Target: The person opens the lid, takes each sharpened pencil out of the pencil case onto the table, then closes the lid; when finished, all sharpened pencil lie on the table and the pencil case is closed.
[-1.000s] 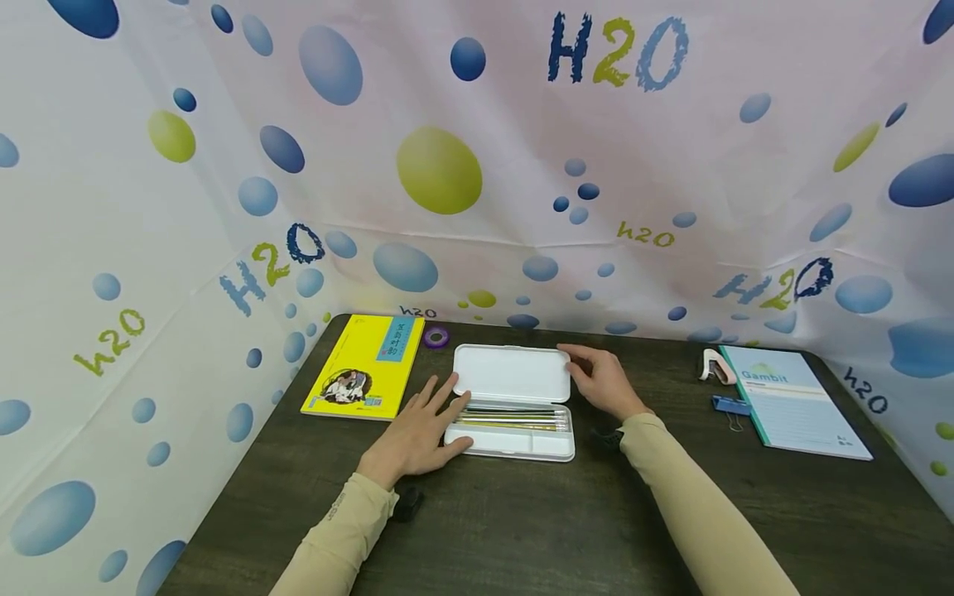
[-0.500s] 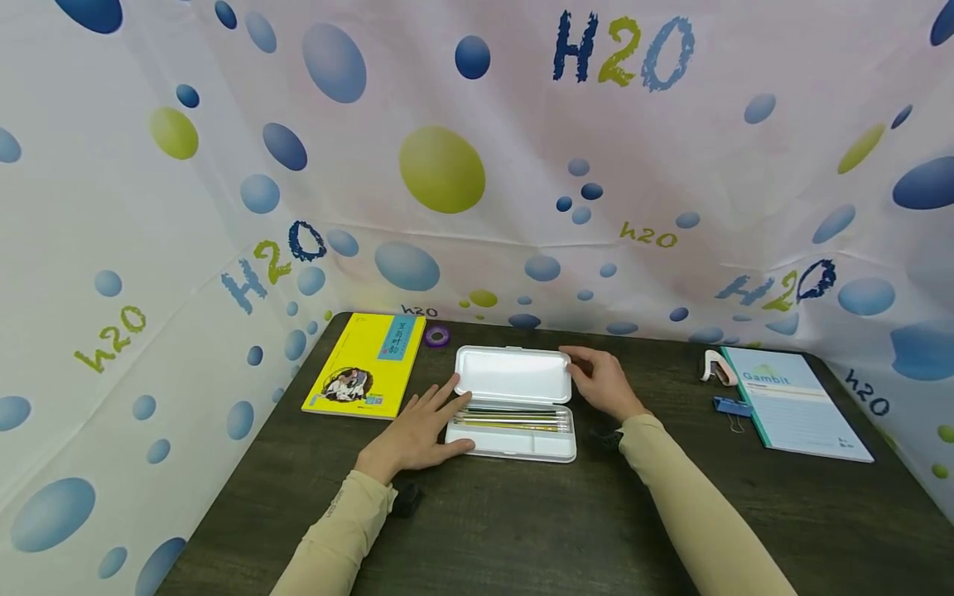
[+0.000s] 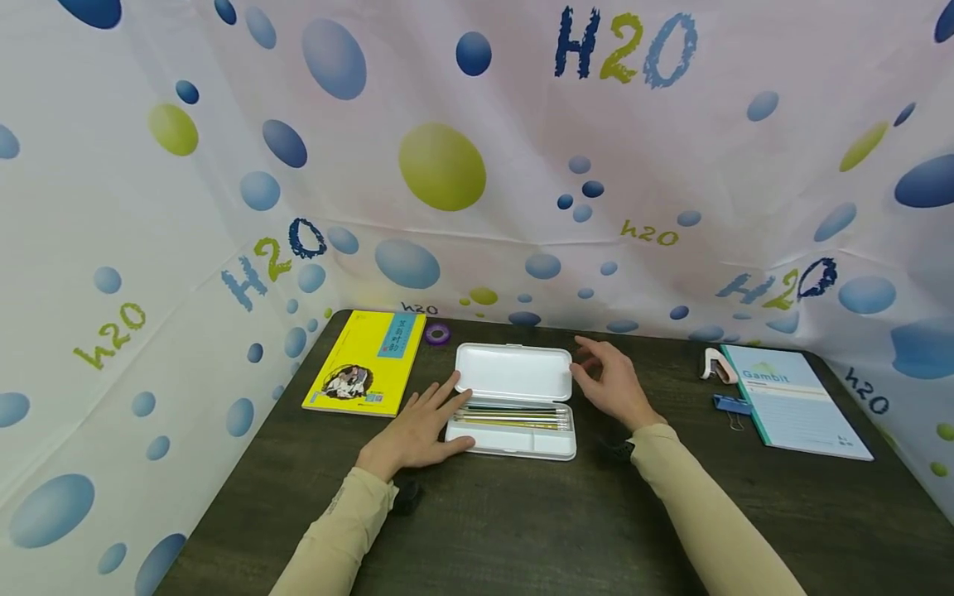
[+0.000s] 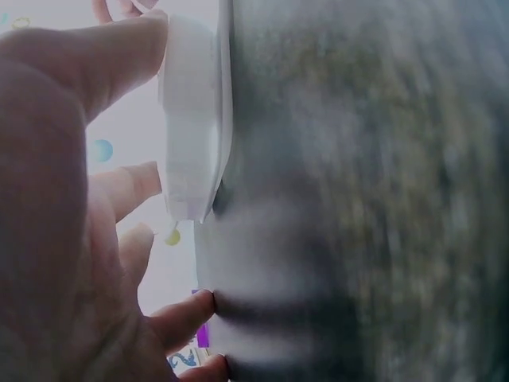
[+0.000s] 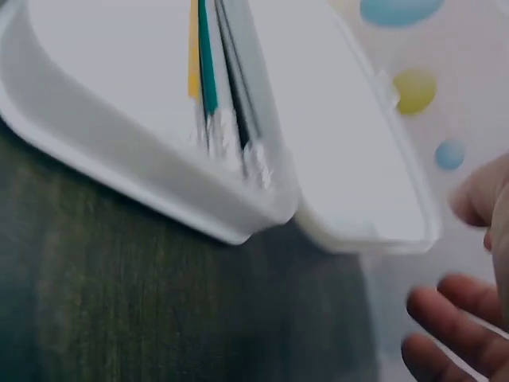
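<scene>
A white pencil case (image 3: 492,441) lies open on the dark table, its lid (image 3: 513,372) folded back toward the wall. Several slim pencils (image 3: 514,418) lie lengthwise in its rear compartment; yellow and green ones show in the right wrist view. My left hand (image 3: 413,432) is at the case's left end, fingers spread and thumb at the front corner. The left wrist view has that thumb against the white case side (image 4: 191,111). My right hand (image 3: 613,385) is just right of the lid, fingers loosely bent and holding nothing; in the right wrist view a gap separates it from the lid (image 5: 342,119).
A yellow book (image 3: 365,364) lies at the back left, with a purple tape roll (image 3: 437,334) beside it. To the right are a pale blue notebook (image 3: 797,406), a blue binder clip (image 3: 732,405) and a small pale pink-and-white stapler-like item (image 3: 718,366). A printed cloth hangs behind the table (image 3: 522,530).
My right hand has come off the lid's right edge and shifted slightly right. The left hand and the opened case stay where they were.
</scene>
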A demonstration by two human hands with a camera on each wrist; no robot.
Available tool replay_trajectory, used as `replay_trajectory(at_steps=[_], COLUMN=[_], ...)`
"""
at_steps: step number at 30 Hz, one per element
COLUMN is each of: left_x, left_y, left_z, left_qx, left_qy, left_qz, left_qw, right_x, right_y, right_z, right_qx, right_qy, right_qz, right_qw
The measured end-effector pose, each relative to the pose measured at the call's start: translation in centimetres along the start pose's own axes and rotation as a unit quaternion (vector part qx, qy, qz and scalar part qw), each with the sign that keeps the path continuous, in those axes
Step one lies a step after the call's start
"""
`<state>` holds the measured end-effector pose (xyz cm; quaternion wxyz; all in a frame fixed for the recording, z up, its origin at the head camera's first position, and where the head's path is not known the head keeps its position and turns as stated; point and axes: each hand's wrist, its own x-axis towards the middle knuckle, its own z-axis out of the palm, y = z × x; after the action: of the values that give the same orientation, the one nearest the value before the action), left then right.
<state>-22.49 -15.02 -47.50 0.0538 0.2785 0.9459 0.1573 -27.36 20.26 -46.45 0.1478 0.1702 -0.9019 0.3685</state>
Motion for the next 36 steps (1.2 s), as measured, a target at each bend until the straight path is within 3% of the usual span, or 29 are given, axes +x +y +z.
replay_trajectory(at_steps=[4, 8, 13, 16, 23, 36], left_x=[0.0, 0.1, 0.1, 0.1, 0.1, 0.3], left_y=[-0.1, -0.2, 0.0, 0.0, 0.1, -0.1], left_z=[-0.1, -0.2, -0.5, -0.6, -0.4, 0.2], left_qx=[-0.001, -0.003, -0.005, -0.009, -0.015, -0.02], left_qy=[0.003, 0.004, 0.001, 0.0, -0.003, -0.001], left_qz=[0.006, 0.003, 0.0, 0.0, -0.001, -0.008], left_qw=[1.0, 1.0, 1.0, 1.0, 0.9999, 0.9998], right_x=[-1.2, -2.6, -3.9, -4.3, -4.6, -4.9], right_y=[-1.4, -2.8, -3.8, -4.0, -3.9, -3.5], right_z=[-0.8, -1.0, -0.2, 0.4, 1.4, 1.2], right_qx=[-0.035, -0.042, -0.108, -0.152, -0.176, -0.174], right_qy=[0.012, -0.043, -0.119, -0.128, -0.121, -0.13], right_qz=[-0.046, -0.098, -0.159, -0.182, -0.18, -0.164], right_qw=[0.9982, 0.9934, 0.9742, 0.9629, 0.9604, 0.9623])
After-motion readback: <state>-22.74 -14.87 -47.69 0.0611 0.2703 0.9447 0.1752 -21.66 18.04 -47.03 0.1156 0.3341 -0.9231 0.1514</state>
